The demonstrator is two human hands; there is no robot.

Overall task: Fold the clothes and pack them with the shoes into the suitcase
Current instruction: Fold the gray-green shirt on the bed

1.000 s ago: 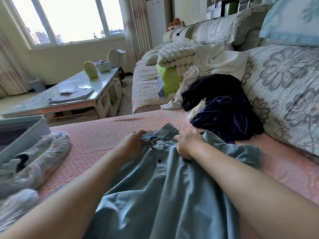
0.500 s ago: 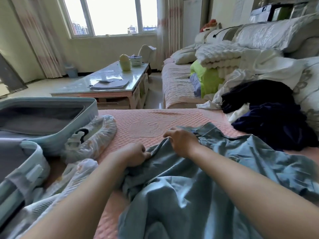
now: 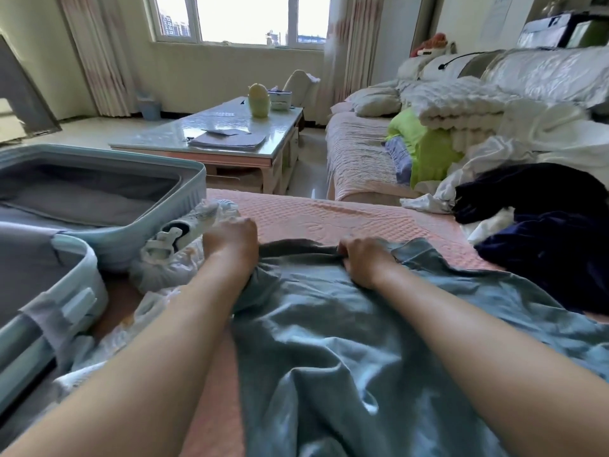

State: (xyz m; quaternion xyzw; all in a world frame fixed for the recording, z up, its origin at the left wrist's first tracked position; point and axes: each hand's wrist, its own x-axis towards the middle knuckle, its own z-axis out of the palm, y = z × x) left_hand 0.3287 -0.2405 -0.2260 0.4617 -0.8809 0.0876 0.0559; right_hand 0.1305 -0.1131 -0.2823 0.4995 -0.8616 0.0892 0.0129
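A grey-blue shirt (image 3: 329, 331) lies spread on the pink sofa cover (image 3: 329, 216) in front of me. My left hand (image 3: 232, 239) and my right hand (image 3: 364, 255) each pinch its far edge, about a forearm's length apart. An open light-blue suitcase (image 3: 108, 232) sits at the left, its near half (image 3: 49, 301) by my left arm. White shoes in clear plastic bags (image 3: 174, 249) lie between the suitcase and my left hand. A dark navy garment (image 3: 543, 232) and white clothes (image 3: 487, 159) are piled at the right.
A glass-topped coffee table (image 3: 230, 133) with papers and a yellow container stands beyond the sofa. More sofa with a lime-green item (image 3: 425, 146) and folded white blankets (image 3: 461, 103) runs along the right. A window and curtains fill the back wall.
The view swung left, bringing the suitcase and bagged shoes into sight. Both hands slid along the shirt's edge and moved farther apart, the left one toward the shoes.
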